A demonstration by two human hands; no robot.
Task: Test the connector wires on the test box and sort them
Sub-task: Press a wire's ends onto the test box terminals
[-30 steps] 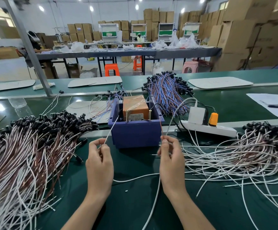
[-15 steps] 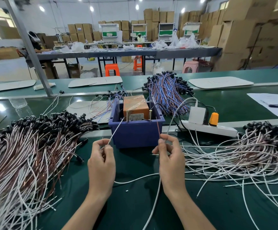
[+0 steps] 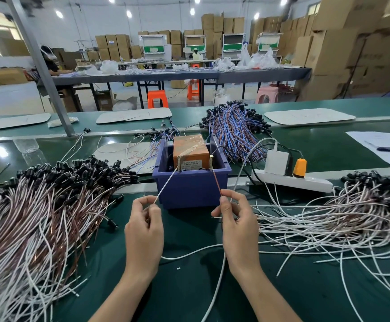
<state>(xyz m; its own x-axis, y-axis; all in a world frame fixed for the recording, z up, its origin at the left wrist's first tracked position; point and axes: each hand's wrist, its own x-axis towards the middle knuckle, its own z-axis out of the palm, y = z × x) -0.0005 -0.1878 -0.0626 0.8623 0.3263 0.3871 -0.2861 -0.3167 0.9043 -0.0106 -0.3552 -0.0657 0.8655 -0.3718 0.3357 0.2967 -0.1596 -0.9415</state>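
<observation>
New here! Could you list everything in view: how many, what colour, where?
bin: one, blue, centre of the green table
test box: one, orange, inside the bin
posts: two, brass, on the bin's front rim
left wire pile: one, brown and white, black connectors, table left
right wire pile: one, mostly white, table right
rear wire bundle: one, blue and red, behind the bin
power strip: one, white, right of the bin
white lead: one, white, reaching the left post
brown lead: one, reddish brown, reaching the right post
left hand: one, pinches the white lead
right hand: one, pinches the brown lead
</observation>
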